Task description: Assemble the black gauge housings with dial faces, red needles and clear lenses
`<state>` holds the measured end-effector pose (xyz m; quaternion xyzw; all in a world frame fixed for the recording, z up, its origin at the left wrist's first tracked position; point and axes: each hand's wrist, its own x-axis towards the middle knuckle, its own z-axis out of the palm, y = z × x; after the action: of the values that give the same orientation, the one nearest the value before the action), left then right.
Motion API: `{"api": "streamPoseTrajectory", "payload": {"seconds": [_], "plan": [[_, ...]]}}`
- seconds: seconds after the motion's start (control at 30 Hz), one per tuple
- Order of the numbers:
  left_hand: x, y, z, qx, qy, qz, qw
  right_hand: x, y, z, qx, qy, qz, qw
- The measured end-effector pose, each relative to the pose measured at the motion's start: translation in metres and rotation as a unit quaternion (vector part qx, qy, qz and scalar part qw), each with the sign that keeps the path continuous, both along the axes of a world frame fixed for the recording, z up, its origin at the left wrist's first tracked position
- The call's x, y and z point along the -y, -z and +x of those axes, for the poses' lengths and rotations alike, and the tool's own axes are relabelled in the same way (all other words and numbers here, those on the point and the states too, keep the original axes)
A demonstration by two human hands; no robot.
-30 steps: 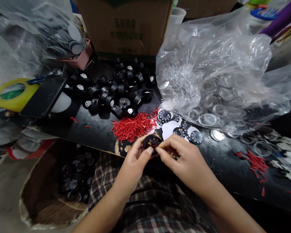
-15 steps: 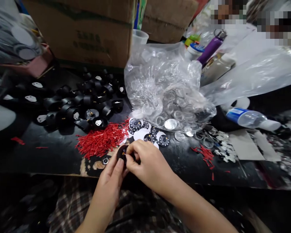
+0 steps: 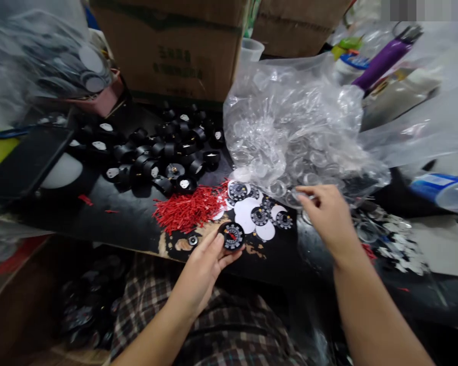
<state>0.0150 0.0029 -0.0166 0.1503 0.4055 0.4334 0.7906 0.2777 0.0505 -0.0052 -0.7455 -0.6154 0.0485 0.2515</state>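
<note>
My left hand (image 3: 205, 259) grips a small round black gauge (image 3: 231, 236) with a printed dial and a red needle, held at the table's near edge. My right hand (image 3: 327, 216) is stretched out to the right, fingers together, at the mouth of a clear plastic bag (image 3: 290, 122) full of clear round lenses; whether it holds one is hidden. Between the hands lie several printed dial discs (image 3: 256, 212), some face down and white. A heap of red needles (image 3: 187, 207) lies just left of them.
A pile of black gauge housings (image 3: 156, 155) covers the back left of the black table (image 3: 110, 223). Cardboard boxes (image 3: 168, 46) stand behind. A dark phone (image 3: 23, 162) lies far left. A water bottle (image 3: 442, 189), loose rings and scraps (image 3: 389, 236) lie right. A box of parts (image 3: 80, 315) sits below.
My right hand has left the gauge and moved right and up to the bag of lenses. The left hand still holds the gauge, its dial and red needle now showing.
</note>
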Motion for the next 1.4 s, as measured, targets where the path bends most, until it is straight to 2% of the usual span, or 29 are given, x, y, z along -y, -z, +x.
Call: {"api": "streamPoseTrajectory", "payload": {"seconds": [0.1, 0.17, 0.2, 0.27, 0.33, 0.4, 0.5, 0.6, 0.73, 0.87, 0.97, 1.03, 1.1, 1.13, 1.17, 1.23, 1.27, 1.3, 1.33, 1.4], "plan": [[-0.001, 0.001, -0.003, 0.026, 0.007, -0.009, 1.0, 0.01, -0.011, -0.011, -0.051, 0.016, 0.03, 0.998], [-0.002, 0.001, -0.004, 0.034, 0.009, -0.017, 0.999, 0.02, -0.02, -0.032, -0.131, 0.012, 0.027, 0.991], [-0.002, 0.001, -0.004, 0.037, 0.013, -0.021, 0.999, 0.025, -0.025, -0.046, -0.193, -0.013, 0.01, 0.981], [-0.001, 0.001, -0.003, 0.042, 0.02, -0.018, 0.999, 0.034, -0.03, -0.078, -0.277, -0.117, -0.041, 0.953], [0.001, 0.001, -0.002, 0.036, 0.02, 0.008, 0.999, 0.04, -0.03, -0.106, -0.268, -0.206, -0.045, 0.94], [0.002, 0.002, -0.003, 0.006, 0.017, 0.049, 0.999, 0.042, -0.028, -0.123, -0.232, -0.238, -0.037, 0.943], [0.004, 0.004, -0.007, -0.069, 0.026, 0.111, 0.991, 0.041, -0.025, -0.131, -0.221, -0.243, -0.05, 0.943], [0.007, 0.001, -0.009, -0.121, 0.048, 0.165, 0.978, 0.036, -0.026, -0.133, -0.203, -0.218, -0.058, 0.953], [0.011, -0.005, -0.011, -0.136, 0.071, 0.19, 0.97, 0.031, -0.024, -0.14, -0.108, -0.204, -0.031, 0.972], [0.012, -0.005, -0.015, -0.177, 0.066, 0.208, 0.96, 0.029, -0.015, -0.153, -0.104, -0.229, 0.013, 0.968], [0.016, -0.003, -0.031, -0.198, 0.057, 0.189, 0.96, 0.029, -0.009, -0.165, -0.138, -0.246, 0.007, 0.959], [0.026, 0.002, -0.054, -0.211, 0.072, 0.15, 0.963, 0.029, -0.007, -0.169, -0.169, -0.286, -0.035, 0.943], [0.041, 0.008, -0.086, -0.262, 0.067, 0.107, 0.957, 0.03, -0.008, -0.167, -0.205, -0.331, -0.089, 0.917], [0.049, 0.011, -0.103, -0.315, 0.035, 0.091, 0.944, 0.03, -0.008, -0.164, -0.22, -0.336, -0.111, 0.909], [0.056, 0.014, -0.12, -0.388, -0.015, 0.087, 0.918, 0.029, -0.009, -0.161, -0.231, -0.324, -0.128, 0.909], [0.06, 0.017, -0.145, -0.548, -0.102, 0.116, 0.822, 0.029, -0.01, -0.158, -0.234, -0.288, -0.139, 0.918], [0.056, 0.017, -0.154, -0.607, -0.12, 0.148, 0.772, 0.028, -0.011, -0.159, -0.229, -0.289, -0.139, 0.919], [0.046, 0.016, -0.159, -0.648, -0.125, 0.183, 0.729, 0.028, -0.012, -0.161, -0.223, -0.308, -0.138, 0.914], [0.031, 0.013, -0.161, -0.67, -0.12, 0.218, 0.7, 0.028, -0.013, -0.164, -0.22, -0.34, -0.136, 0.904], [-0.011, 0.007, -0.164, -0.682, -0.111, 0.258, 0.675, 0.029, -0.013, -0.17, -0.219, -0.395, -0.137, 0.881]]}}
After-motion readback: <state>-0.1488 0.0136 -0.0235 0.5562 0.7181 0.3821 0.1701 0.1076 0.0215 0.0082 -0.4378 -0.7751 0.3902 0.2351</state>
